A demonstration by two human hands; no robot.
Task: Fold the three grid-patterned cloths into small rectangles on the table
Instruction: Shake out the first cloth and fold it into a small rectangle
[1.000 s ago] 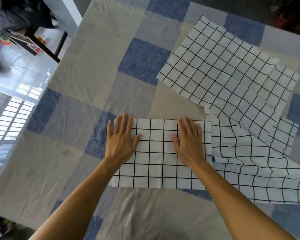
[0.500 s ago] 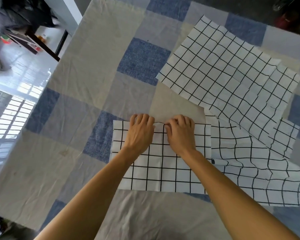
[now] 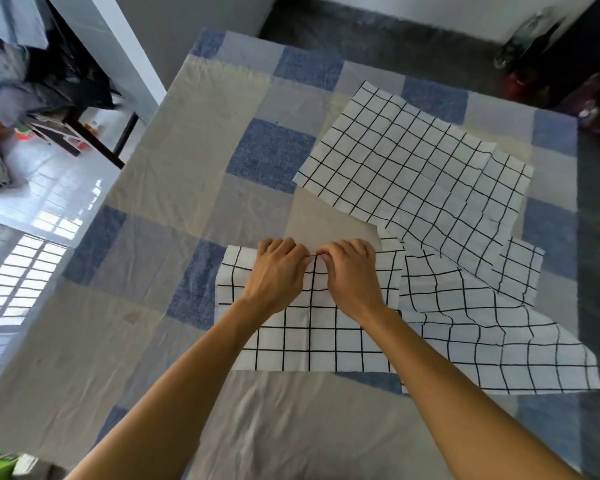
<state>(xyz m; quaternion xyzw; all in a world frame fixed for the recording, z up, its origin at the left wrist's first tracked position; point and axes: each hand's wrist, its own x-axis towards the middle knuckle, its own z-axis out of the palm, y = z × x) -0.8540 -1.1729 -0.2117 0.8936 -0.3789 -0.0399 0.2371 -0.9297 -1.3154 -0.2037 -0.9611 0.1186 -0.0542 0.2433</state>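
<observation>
Near cloth (image 3: 312, 341): thin grid-print rectangle, long axis left-right on desk (image 3: 153, 271). Fingers curled, left hand (image 3: 278, 275) and right hand (image 3: 352, 275) pinch its far edge mid-span.

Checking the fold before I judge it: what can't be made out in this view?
Head view: fingertips of left hand and right hand, curled over the far edge of the folded white black-grid cloth; knuckles hide how many layers they pinch.
Head view: the wrinkled white black-grid cloth runs under the tilted white black-grid cloth; its far end is hidden.
Head view, top right: dark blurred objects, unidentifiable.
</observation>
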